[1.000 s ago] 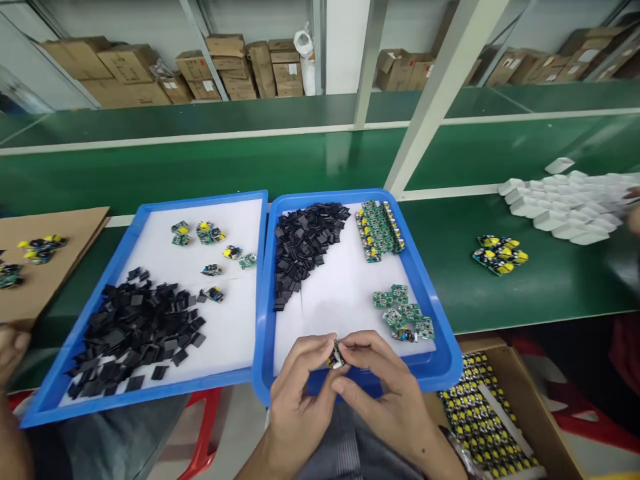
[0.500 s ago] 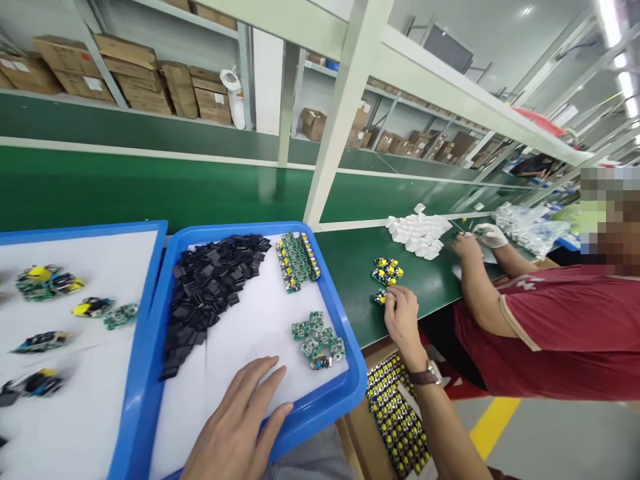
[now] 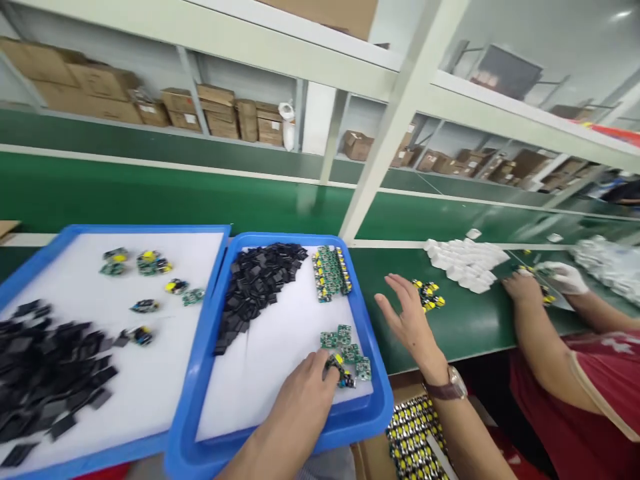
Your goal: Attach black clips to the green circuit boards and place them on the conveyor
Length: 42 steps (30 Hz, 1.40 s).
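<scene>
My left hand (image 3: 311, 387) reaches over the right-hand blue tray (image 3: 383, 407), its fingers closed on a small circuit board (image 3: 336, 362) with a yellow part. Beside it several loose green circuit boards (image 3: 351, 352) lie on the white liner. My right hand (image 3: 407, 317), a watch (image 3: 456, 383) at its wrist, hovers past the tray's right edge. Its fingers are spread and hold nothing. Just beyond those fingertips, a small cluster of boards with yellow parts (image 3: 429, 295) rests on the green bench.
Black flat pieces (image 3: 257, 283) and a row of boards (image 3: 327, 273) fill the tray's far side. A second blue tray (image 3: 200, 333) stands left. White housings (image 3: 465, 263) lie on the bench near a co-worker's gloved hand (image 3: 563, 277). A box of boards (image 3: 417, 437) sits below.
My left hand has moved forward into the tray and closed on a board. My right hand has left the yellow-part boards and opened. The view has swung left.
</scene>
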Available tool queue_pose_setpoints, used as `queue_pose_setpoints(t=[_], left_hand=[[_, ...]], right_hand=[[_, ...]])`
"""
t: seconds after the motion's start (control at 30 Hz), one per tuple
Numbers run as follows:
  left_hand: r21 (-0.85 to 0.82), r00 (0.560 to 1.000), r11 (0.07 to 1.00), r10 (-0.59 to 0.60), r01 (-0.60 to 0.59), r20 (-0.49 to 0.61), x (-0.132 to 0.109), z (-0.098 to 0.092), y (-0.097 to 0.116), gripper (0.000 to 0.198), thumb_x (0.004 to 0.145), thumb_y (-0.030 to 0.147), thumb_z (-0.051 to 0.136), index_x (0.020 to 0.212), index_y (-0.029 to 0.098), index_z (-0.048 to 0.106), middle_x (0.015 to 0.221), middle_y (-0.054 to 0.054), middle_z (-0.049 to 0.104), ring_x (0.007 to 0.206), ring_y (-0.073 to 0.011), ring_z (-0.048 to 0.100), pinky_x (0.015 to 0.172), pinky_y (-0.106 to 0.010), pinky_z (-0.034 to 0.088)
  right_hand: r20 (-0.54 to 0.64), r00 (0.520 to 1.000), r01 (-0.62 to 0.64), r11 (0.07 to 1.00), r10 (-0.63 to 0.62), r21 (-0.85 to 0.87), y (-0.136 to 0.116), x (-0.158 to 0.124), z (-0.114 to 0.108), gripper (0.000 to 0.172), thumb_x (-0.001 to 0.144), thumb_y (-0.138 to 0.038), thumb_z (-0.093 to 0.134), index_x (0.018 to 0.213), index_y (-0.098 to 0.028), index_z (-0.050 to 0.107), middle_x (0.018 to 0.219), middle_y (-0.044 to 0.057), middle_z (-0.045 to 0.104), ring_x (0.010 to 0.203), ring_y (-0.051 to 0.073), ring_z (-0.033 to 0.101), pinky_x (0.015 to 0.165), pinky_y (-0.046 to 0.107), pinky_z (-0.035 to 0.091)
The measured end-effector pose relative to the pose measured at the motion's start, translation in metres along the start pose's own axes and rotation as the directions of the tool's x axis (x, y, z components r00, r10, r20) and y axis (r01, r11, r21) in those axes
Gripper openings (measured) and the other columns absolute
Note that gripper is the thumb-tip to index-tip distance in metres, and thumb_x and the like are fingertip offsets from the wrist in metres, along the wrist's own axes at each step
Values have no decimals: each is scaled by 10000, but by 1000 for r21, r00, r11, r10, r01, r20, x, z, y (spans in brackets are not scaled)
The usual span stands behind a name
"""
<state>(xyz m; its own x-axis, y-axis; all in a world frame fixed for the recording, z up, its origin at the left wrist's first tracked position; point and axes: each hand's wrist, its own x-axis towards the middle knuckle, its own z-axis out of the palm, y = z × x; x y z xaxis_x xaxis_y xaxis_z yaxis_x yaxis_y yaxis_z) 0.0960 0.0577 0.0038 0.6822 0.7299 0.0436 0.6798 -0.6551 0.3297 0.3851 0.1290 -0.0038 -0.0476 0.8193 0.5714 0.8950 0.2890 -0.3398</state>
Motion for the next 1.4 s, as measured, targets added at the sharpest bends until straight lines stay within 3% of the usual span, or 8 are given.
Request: queue_pose_setpoints(t=[0.13,0.23,0.4,0.6,0.73,0.93,1.17,1.4], left_hand=[[-22,995,998,-61,63,84,-6,-15,5,385,863,-59,438,1088,116,698,1132,-121,666,992,-305,647,845,-477,601],[-10,1000,1000,-5,5,5,-10,-12,8,511,910,-2,465,1374,159,611,1396,-94,601,1104,-318,601,887,-481,590],[-18,994,995,93,-94,-50,-4,4,15,248,960,98,510,1133,145,681,1241,-88,653,1042,-312,595,841,-457,589],[-47,999,999,25,-27,-47,-32,-3,-3,194,899,95,590,1055,170,679,1297,-37,658,942,-297,614,740,-473,616],[-60,980,998,-37,26,-194,-58,-5,-22,303,903,1,525,1096,170,687,1387,-6,640,1031,-273,623,786,-427,626],[-49,981,995,-90,83,-173,-70,-12,-39,416,934,61,594,1318,214,642,1445,-46,601,1067,-284,655,825,-468,637],[44,952,971,-219,233,-213,-74,-16,-60,445,951,116,627,1392,144,576,1235,-111,654,972,-277,708,733,-426,629],[47,961,985,-151,166,-231,-60,-13,-61,435,1006,155,575,1436,110,539,1262,-110,673,1089,-283,622,895,-446,586]], right_hand=[[208,931,252,940,-300,229,-77,21,18,358,1064,-301,573,1382,-140,599,1386,125,610,1344,209,533,1182,396,460],[343,840,318,894,-419,314,-115,40,46,309,1060,-242,556,1324,-114,653,1304,125,661,1229,231,612,1110,405,519],[523,744,306,908,-416,288,-150,67,99,227,1022,-204,582,1162,-112,735,1168,147,691,1068,275,661,971,444,563],[557,763,179,935,-328,305,-158,74,123,107,969,-178,631,1024,-127,709,1077,112,664,992,228,634,929,385,529],[519,794,81,901,-317,426,-152,64,116,65,920,-101,617,878,-136,652,934,55,660,827,167,612,787,319,505],[409,868,-14,807,-283,590,-149,36,69,233,968,-143,569,1129,-172,734,964,61,680,867,153,638,806,304,536],[413,906,-362,682,95,636,-147,-20,12,121,953,-305,737,1010,-199,753,983,37,758,902,129,734,837,219,609],[260,963,-234,679,67,695,-152,-56,0,230,974,-156,700,1122,-321,759,1048,-12,737,994,96,697,895,191,574]])
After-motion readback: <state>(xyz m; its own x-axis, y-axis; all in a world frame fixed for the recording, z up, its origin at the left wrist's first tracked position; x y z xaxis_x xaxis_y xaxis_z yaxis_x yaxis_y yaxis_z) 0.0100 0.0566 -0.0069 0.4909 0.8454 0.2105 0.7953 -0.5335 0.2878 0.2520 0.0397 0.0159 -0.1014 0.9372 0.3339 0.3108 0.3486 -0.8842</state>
